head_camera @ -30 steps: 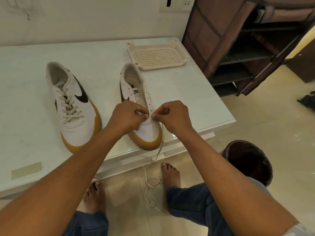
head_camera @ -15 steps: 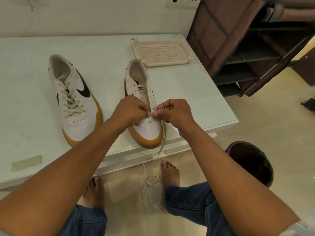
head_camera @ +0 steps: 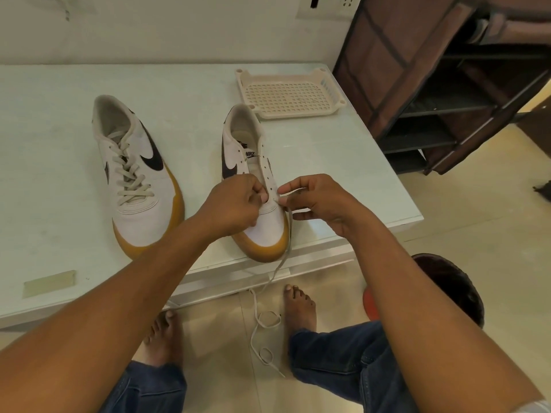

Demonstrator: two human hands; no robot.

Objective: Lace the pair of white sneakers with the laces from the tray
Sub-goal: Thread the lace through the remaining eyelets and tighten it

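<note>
Warm light is washing over a cream floor [head_camera: 477, 222].
Pale table [head_camera: 343, 162] is sitting against the wall [head_camera: 179, 31], brown rack [head_camera: 387, 70] standing beside it.

The left hand [head_camera: 235, 201] covers the near eyelets on the left side of the right sneaker [head_camera: 262, 231]. What its curled fingers hold cannot be told. The upper end of the lace [head_camera: 280, 265] disappears between the fingers of the right hand [head_camera: 322, 204]; whether it passes through an eyelet is hidden. The right forearm covers part of a dark round object [head_camera: 447, 287] on the floor. The rack [head_camera: 417, 84] is cut off by the top and right edges, the wall socket [head_camera: 328, 5] by the top edge. A dark item [head_camera: 544, 190] at the right edge is too cropped to identify.
</note>
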